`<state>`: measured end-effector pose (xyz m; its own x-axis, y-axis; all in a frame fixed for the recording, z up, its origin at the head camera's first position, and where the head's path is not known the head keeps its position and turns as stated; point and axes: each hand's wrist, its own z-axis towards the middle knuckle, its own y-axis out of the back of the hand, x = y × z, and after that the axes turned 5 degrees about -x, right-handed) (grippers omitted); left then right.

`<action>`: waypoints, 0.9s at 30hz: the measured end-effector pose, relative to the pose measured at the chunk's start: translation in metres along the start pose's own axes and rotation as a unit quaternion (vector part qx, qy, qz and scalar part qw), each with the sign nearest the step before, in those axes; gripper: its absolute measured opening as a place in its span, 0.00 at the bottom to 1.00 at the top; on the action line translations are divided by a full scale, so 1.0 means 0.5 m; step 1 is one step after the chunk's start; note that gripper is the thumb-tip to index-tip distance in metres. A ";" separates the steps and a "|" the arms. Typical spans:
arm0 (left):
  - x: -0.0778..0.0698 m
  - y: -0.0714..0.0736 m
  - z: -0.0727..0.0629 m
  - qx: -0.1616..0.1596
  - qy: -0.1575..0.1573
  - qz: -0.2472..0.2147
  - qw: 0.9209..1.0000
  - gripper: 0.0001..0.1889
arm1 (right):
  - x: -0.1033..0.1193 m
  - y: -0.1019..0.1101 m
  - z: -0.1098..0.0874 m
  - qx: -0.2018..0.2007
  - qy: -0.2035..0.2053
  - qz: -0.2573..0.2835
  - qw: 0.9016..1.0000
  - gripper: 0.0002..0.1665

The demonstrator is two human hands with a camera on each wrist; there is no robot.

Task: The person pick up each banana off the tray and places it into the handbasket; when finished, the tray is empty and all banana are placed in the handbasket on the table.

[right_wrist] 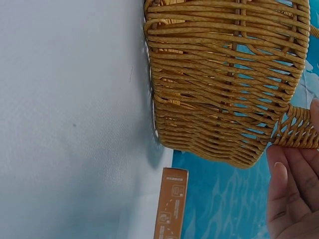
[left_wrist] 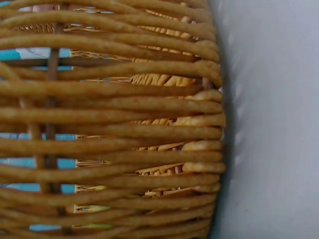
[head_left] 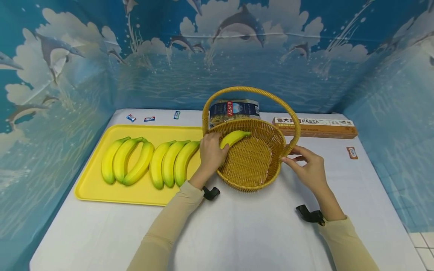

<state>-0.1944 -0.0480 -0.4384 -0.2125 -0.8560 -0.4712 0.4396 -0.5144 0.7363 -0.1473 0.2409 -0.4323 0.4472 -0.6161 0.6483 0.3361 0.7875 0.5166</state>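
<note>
A round wicker basket point(head_left: 249, 162) with a tall arched handle stands on the white table; its woven side fills most of the left wrist view. My left hand point(head_left: 211, 150) reaches over the basket's left rim and grips a yellow banana point(head_left: 234, 138), whose stem end points right inside the basket. At the opposite side, my right hand point(head_left: 308, 167) pinches the basket where the handle point(right_wrist: 299, 127) meets the rim. Several more bananas point(head_left: 135, 162) lie in two groups on a yellow tray point(head_left: 125, 197) to the left.
Behind the basket lies a bag of pasta point(head_left: 234, 109), with a long brown pasta box point(head_left: 315, 128) to its right. Small wrapped candies point(head_left: 149, 119) lie beyond the tray, and a red-brown wrapped candy point(head_left: 352, 153) is at the far right. Dolphin-print curtains surround the table.
</note>
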 end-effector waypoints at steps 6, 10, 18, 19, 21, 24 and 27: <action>0.015 0.022 -0.012 0.012 -0.008 -0.076 0.997 0.19 | 0.000 -0.012 -0.001 0.001 -0.001 0.003 1.000 0.26; 0.016 0.078 -0.033 0.030 -0.009 -0.155 0.987 0.19 | -0.001 -0.016 -0.001 0.002 0.002 0.005 1.000 0.26; 0.088 0.236 -0.049 -0.056 -0.017 -0.205 0.977 0.21 | -0.006 -0.006 0.001 -0.014 0.006 0.004 1.000 0.25; 0.109 0.254 -0.048 -0.073 -0.003 -0.198 0.977 0.21 | -0.007 -0.005 0.000 -0.015 0.006 0.003 1.000 0.25; 0.159 0.287 -0.046 -0.108 0.029 -0.182 0.977 0.22 | -0.007 -0.004 0.000 -0.016 0.005 0.005 1.000 0.25; 0.243 0.331 -0.045 -0.151 0.088 -0.144 0.974 0.23 | -0.007 -0.004 -0.001 -0.017 0.005 0.007 1.000 0.26; 0.322 0.368 -0.051 -0.181 0.148 -0.112 0.966 0.26 | -0.005 -0.005 -0.002 -0.014 0.004 0.008 1.000 0.26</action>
<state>-0.1256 -0.2794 -0.3912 -0.1022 -0.6463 -0.7562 0.6990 -0.5875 0.4077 -0.1486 0.2406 -0.4359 0.4593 -0.6033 0.6520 0.3525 0.7975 0.4896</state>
